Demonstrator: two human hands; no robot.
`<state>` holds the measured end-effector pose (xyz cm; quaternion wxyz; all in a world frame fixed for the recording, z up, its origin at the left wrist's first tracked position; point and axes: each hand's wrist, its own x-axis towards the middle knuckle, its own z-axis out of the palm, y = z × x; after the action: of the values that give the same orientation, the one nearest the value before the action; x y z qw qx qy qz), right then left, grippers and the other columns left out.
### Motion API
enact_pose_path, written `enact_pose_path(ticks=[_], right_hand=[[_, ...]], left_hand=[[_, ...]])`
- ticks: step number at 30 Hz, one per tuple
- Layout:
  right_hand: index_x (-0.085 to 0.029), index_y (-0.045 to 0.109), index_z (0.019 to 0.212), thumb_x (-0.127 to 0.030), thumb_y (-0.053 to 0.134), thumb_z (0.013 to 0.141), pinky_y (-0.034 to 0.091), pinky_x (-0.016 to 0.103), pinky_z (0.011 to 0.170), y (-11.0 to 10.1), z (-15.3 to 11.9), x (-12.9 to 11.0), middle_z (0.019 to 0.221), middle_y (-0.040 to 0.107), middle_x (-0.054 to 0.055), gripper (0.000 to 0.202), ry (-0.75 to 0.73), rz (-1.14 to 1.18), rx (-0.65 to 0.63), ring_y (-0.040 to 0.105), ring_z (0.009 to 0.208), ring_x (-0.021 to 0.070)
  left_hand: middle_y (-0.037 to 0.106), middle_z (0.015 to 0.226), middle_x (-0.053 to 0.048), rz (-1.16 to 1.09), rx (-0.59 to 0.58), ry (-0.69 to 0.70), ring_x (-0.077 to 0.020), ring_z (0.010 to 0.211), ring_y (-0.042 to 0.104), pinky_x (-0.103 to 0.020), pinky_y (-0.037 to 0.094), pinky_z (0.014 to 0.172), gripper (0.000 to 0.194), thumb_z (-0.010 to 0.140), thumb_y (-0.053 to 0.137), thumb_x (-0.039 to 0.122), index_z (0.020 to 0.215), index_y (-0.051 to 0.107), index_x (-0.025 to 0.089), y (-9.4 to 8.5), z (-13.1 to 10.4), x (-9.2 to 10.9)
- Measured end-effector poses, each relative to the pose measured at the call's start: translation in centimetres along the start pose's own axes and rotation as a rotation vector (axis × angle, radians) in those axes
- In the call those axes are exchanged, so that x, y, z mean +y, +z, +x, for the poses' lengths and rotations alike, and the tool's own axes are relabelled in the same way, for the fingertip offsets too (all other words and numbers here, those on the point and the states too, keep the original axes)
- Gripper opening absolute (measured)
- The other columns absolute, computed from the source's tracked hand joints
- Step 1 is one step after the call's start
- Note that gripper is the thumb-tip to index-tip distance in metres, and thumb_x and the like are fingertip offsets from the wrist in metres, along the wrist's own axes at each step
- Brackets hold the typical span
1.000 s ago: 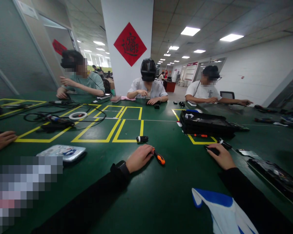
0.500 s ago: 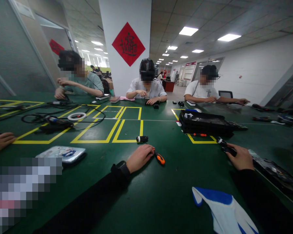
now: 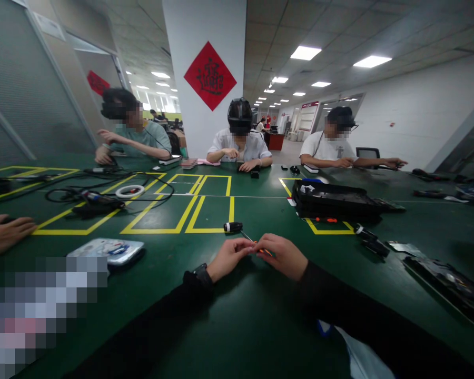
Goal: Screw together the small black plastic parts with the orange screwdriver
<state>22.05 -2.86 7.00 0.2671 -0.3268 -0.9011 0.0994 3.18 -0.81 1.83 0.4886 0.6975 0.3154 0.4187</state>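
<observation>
My left hand (image 3: 229, 258) and my right hand (image 3: 282, 255) meet over the middle of the green table. Between their fingertips is a small screwdriver with an orange and black handle (image 3: 265, 252). Its thin metal shaft points away and to the left. Both hands are closed on it, and the fingers partly hide the handle. Just beyond the shaft tip lies a short black cylinder (image 3: 233, 227) with a white end. A black tool with a pale tip (image 3: 371, 242) rests on the table to the right, apart from my hands.
A blue-and-white glove (image 3: 363, 352) lies partly under my right forearm. At right is an opened electronic unit (image 3: 450, 284); farther back, stacked black casings (image 3: 335, 197). Cables (image 3: 90, 197) and a phone-like device (image 3: 110, 251) are left. A co-worker's hand (image 3: 8, 231) rests at the left edge; several people sit opposite.
My right hand has let go of the black tool at the right and moved left to the screwdriver. My left hand stays near it. The camera view has shifted slightly.
</observation>
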Motion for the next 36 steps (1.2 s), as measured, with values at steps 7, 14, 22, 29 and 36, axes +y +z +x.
enact_pose_path(ticks=[7,14,22,29,36], right_hand=[[-0.022,0.065,0.084,-0.036,0.058,0.079,0.047,0.031,0.068,2.2,1.4,2.3,0.077,0.065,0.001,0.016,0.113,0.326,0.096,0.060,0.071,0.0166],[-0.022,0.060,0.087,-0.043,0.050,0.082,0.051,0.032,0.066,1.8,0.2,5.6,0.079,0.068,-0.001,0.024,0.362,0.297,0.294,0.063,0.070,0.0171],[-0.023,0.060,0.076,-0.041,0.050,0.076,0.037,0.050,0.085,-6.6,-10.9,13.7,0.087,0.064,0.009,0.020,0.521,-0.240,0.396,0.055,0.090,0.0322],[-0.033,0.058,0.080,-0.036,0.035,0.076,0.034,0.050,0.079,-11.4,-19.7,16.9,0.088,0.063,0.008,0.023,0.678,-0.689,0.385,0.053,0.093,0.0341],[-0.032,0.059,0.082,-0.037,0.033,0.076,0.033,0.049,0.073,-11.7,-20.6,17.9,0.087,0.060,0.012,0.027,0.715,-0.745,0.392,0.051,0.089,0.0363]], left_hand=[[0.063,0.082,-0.004,-0.005,0.005,0.052,-0.0144,0.079,0.060,-0.029,0.046,0.076,0.037,0.081,0.054,0.031,0.113,0.045,0.015,-0.2,0.2,-0.5],[0.046,0.128,-0.010,0.635,0.042,0.265,-0.0217,0.122,0.039,-0.042,0.029,0.103,0.043,0.085,0.045,0.039,0.123,0.040,0.019,1.6,0.5,1.1],[0.046,0.129,-0.007,0.900,-0.187,0.267,-0.0213,0.124,0.036,-0.044,0.024,0.106,0.040,0.088,0.035,0.044,0.119,0.046,0.022,2.3,0.8,0.5],[0.049,0.125,-0.007,0.872,-0.183,0.261,-0.0221,0.123,0.037,-0.041,0.030,0.103,0.039,0.087,0.037,0.042,0.120,0.045,0.022,2.2,0.5,0.6],[0.050,0.123,-0.007,0.870,-0.179,0.266,-0.0224,0.122,0.038,-0.042,0.030,0.102,0.037,0.087,0.039,0.040,0.118,0.046,0.022,2.1,0.5,0.5]])
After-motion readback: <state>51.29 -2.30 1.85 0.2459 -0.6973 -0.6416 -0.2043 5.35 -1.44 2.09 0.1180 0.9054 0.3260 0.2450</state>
